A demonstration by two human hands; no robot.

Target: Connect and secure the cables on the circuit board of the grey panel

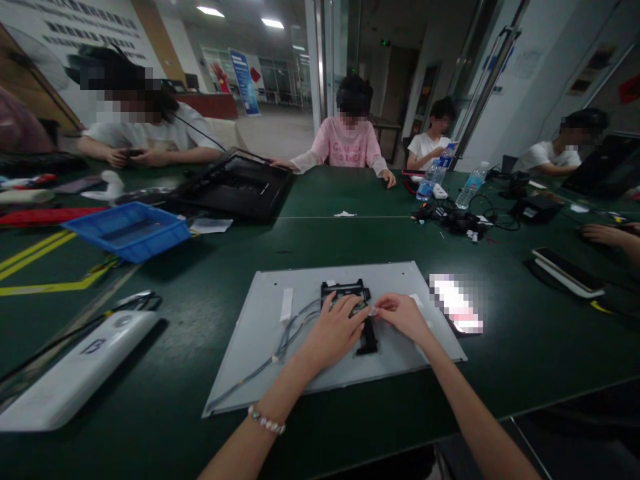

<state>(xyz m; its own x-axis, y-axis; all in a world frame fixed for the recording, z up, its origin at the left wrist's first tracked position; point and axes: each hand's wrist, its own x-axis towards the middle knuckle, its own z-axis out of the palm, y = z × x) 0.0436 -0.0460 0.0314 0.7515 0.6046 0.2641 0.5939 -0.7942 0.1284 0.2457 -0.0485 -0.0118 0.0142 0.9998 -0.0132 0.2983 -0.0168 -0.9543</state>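
The left hand hides part of the black frame. The pale piece pinched by the right hand is too small to identify. Pixelation obscures the phone.

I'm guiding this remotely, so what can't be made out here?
All in the head view:
- black bracket, middle part: covered by the left hand
- whatever is at the right hand's fingertips: too small
- lit device, face: pixelated
- white case, near end: cut by left edge
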